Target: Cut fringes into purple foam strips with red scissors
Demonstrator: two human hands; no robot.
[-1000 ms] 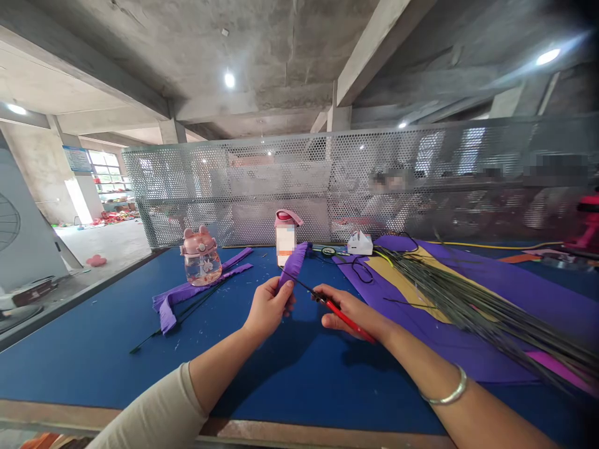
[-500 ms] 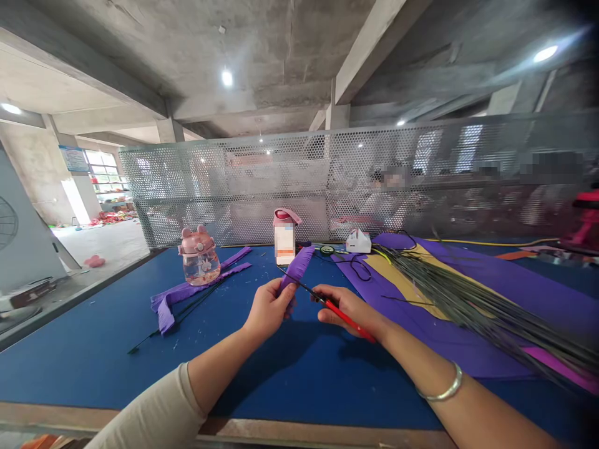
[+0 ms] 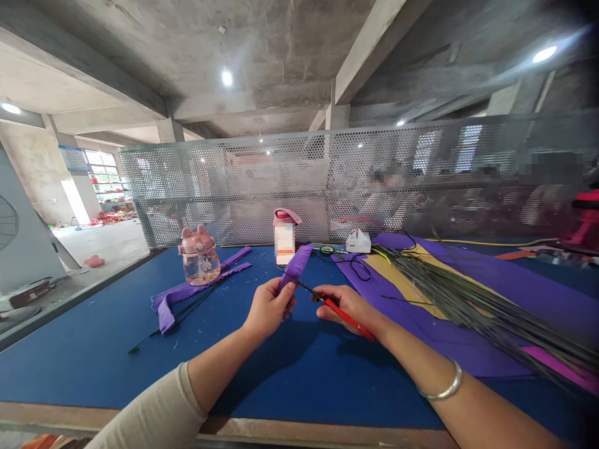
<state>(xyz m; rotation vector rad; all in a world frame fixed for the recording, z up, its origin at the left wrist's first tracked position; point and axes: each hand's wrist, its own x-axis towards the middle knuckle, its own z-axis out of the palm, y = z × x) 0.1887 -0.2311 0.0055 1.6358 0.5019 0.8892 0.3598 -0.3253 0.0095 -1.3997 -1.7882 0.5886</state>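
My left hand [image 3: 268, 310] is closed in a pinch on a folded purple paper strip [image 3: 296, 265] that stands up and away from me. My right hand [image 3: 349, 307] is closed on red-handled scissors [image 3: 333, 305]; their dark blades point left and meet the strip just above my left fingers. Both hands hover over the blue table [image 3: 112, 349], near its middle. A silver bangle [image 3: 443, 388] circles my right wrist.
Cut purple strips [image 3: 187, 293] and a dark stem lie left, beside a pink bottle [image 3: 199, 255]. A pink-capped bottle [image 3: 285, 235] and a small white box [image 3: 359, 242] stand behind. Purple and yellow sheets [image 3: 421, 293] and a bundle of green wires [image 3: 472, 305] fill the right. A perforated metal screen [image 3: 327, 181] backs the table.
The view has shifted slightly. Both hands stay almost in place, with the scissors still at the purple strip.
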